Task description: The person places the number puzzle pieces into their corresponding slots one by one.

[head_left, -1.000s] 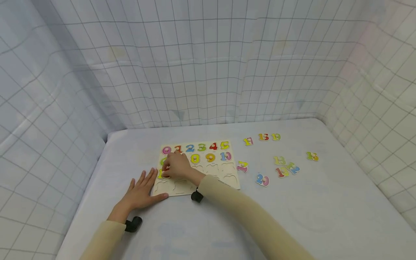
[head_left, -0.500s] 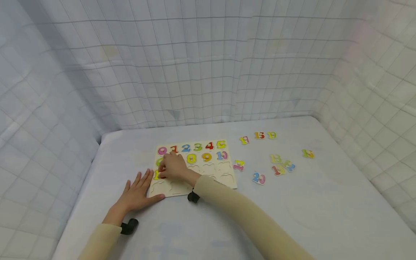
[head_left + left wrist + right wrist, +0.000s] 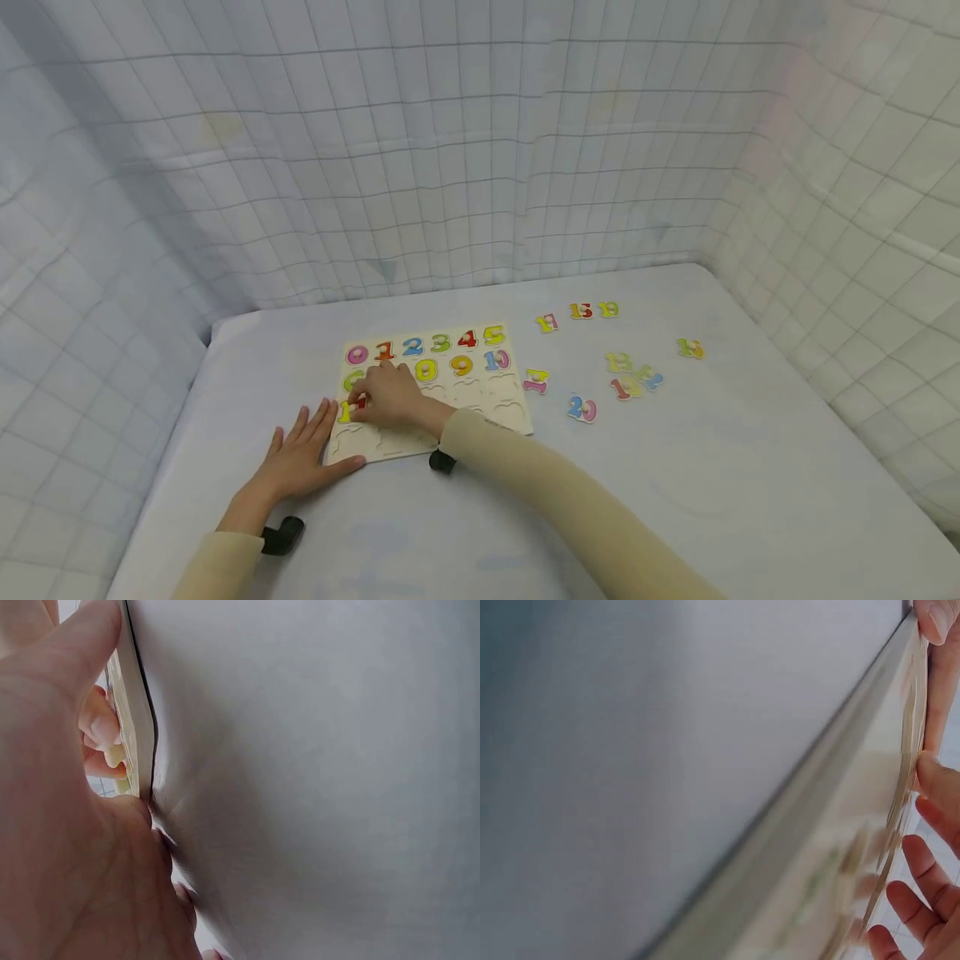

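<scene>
A pale wooden number puzzle board (image 3: 412,443) lies on the table, its upper two rows holding colourful knobbed number pieces. My right hand (image 3: 393,396) is over the board's left part. Its fingertips pinch a yellow-and-red number piece (image 3: 347,412) at the left end of the third row; the fingers partly cover its red digit. My left hand (image 3: 300,458) lies with fingers spread at the board's left corner, the thumb along the front edge. In the left wrist view, the right fingertips (image 3: 101,724) show beyond the board's edge (image 3: 139,727). The right wrist view shows my right fingers (image 3: 930,881) above the board.
Right of the board lie several loose number pieces, among them a blue-and-pink 20 (image 3: 582,409), a red-and-yellow 15 (image 3: 581,311) and a green-and-orange piece (image 3: 691,348). A white gridded curtain (image 3: 450,167) surrounds the white table (image 3: 675,500).
The head view has swung, so everything sits further left in it. My right fingers have drawn back slightly, uncovering more of the yellow-and-red piece. The left hand stays at the board's corner.
</scene>
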Demonstrator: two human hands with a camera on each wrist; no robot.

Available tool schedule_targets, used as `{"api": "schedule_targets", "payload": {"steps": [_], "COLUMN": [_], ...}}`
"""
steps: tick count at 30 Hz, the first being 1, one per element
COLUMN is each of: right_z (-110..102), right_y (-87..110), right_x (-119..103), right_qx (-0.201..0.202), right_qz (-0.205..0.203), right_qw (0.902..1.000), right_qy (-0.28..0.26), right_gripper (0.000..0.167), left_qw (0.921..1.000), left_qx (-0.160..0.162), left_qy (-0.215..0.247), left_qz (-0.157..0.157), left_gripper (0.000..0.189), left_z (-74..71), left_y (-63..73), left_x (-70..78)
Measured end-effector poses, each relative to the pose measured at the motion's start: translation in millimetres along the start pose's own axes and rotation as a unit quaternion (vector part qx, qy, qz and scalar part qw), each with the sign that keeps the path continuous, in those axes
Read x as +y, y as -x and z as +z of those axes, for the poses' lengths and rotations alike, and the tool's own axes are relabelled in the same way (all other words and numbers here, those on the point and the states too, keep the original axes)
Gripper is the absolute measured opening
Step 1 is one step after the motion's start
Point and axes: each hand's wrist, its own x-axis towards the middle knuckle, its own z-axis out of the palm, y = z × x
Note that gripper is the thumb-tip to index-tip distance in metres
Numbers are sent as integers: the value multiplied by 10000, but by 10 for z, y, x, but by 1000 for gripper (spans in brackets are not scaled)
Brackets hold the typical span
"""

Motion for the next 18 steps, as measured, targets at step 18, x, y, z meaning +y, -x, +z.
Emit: {"api": "schedule_targets", "payload": {"steps": [18], "right_z": [-859], "right_y": [1113], "right_x": [1433], "right_qx": [1787], "right_qz": [481], "right_qw": [9771], "right_qy": [-1049], "right_gripper": [24], "left_qw": [9999], "left_qx": [-29], "left_qy": [-39], "left_qz": [-100], "left_gripper": [111], "left_z": [16], "left_y": [10], "left_x": [4]}}
